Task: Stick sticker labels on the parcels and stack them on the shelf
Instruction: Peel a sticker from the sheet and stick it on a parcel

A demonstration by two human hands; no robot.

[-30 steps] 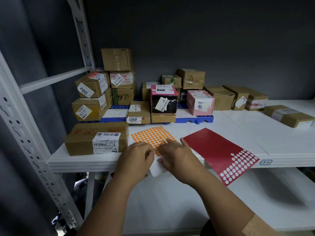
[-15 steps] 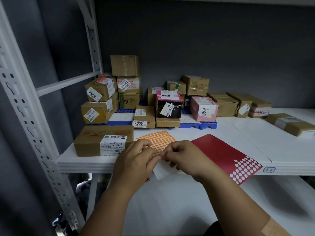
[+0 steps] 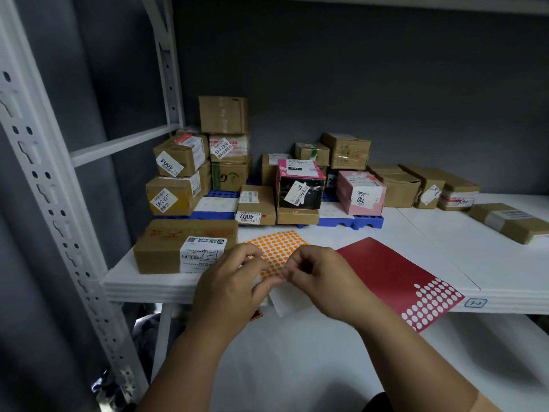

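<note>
Orange round dots cover a flat sticker sheet (image 3: 277,251) on the white shelf (image 3: 445,248), its near edge under both grips. The left hand (image 3: 230,288) and right hand (image 3: 322,279) meet fingertip to fingertip, curled and pinching at the sheet's edge. A matte cardboard parcel (image 3: 166,248) sits just left of the left grip; a glossy red sheet (image 3: 392,272) lies right of the right grip.

Grey wall (image 3: 386,84) behind the rack. White perforated upright (image 3: 50,203) at front left, second upright (image 3: 166,69) at back left, crossbar (image 3: 124,142) joining them. Blue plastic pallet (image 3: 350,222) under the rear goods. Small handwritten tag (image 3: 475,303) on the board's front edge.
</note>
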